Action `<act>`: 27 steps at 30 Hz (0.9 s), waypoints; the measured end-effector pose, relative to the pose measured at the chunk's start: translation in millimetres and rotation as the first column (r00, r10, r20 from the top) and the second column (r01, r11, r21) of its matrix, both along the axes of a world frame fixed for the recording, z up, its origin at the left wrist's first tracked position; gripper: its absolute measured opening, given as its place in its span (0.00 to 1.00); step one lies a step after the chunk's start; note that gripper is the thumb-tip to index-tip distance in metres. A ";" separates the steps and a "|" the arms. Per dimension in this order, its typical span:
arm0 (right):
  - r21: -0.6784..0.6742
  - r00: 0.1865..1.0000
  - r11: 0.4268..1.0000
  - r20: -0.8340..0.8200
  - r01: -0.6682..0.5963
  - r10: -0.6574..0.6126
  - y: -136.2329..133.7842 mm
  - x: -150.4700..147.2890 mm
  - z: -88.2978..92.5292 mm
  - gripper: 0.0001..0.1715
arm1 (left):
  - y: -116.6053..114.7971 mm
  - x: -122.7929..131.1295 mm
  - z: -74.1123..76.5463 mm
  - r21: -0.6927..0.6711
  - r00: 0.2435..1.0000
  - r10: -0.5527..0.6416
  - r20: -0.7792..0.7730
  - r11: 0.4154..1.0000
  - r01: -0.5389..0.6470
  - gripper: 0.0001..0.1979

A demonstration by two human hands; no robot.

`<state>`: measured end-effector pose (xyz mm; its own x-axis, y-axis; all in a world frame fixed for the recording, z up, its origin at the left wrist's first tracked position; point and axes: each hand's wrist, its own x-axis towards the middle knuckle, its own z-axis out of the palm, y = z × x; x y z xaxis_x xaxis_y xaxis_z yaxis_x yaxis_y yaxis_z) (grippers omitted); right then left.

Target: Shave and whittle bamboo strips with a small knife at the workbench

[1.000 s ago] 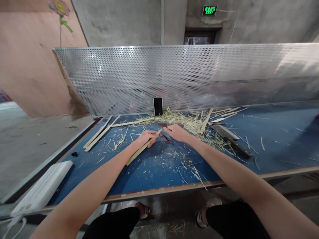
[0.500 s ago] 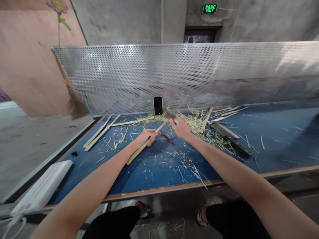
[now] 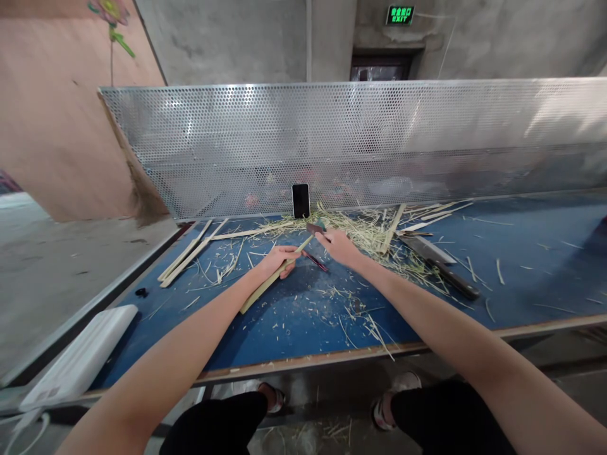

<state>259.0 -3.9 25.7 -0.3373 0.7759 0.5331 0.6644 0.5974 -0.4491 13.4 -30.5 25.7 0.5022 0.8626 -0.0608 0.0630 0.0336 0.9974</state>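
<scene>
My left hand (image 3: 281,259) is closed around a pale green bamboo strip (image 3: 260,294). The strip slants from near the table's front up to my other hand. My right hand (image 3: 339,245) grips a small tool (image 3: 313,228) with a flat dark-brown part and a bit of teal. The tool is at the strip's far end; whether it touches the strip I cannot tell. A slim dark-red object (image 3: 317,262) juts out beside my left fingers; its kind is not clear. Behind my right hand is a heap of thin bamboo shavings (image 3: 365,229).
A phone (image 3: 300,201) leans against the perforated metal screen (image 3: 265,145) at the back. On the blue table (image 3: 294,328), bamboo strips (image 3: 190,256) are at left and a black-handled knife (image 3: 448,273) at right. A white power strip (image 3: 83,354) sits at the near left corner.
My right hand and its tool have shifted slightly left and down, nearer my left hand. My left hand and the bamboo strip stay almost in place.
</scene>
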 end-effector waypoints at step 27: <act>-0.132 0.996 0.991 0.091 0.007 0.005 -6.2 3.9 11.3 0.20 | 2.2 -0.3 -1.8 -0.004 1.000 -0.007 0.022 1.000 0.007 0.19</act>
<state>262.9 -10.1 37.0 -0.3792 0.8375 0.3934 0.7065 0.5366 -0.4614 13.1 -28.3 24.0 0.5093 0.8589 -0.0535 0.0418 0.0374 0.9984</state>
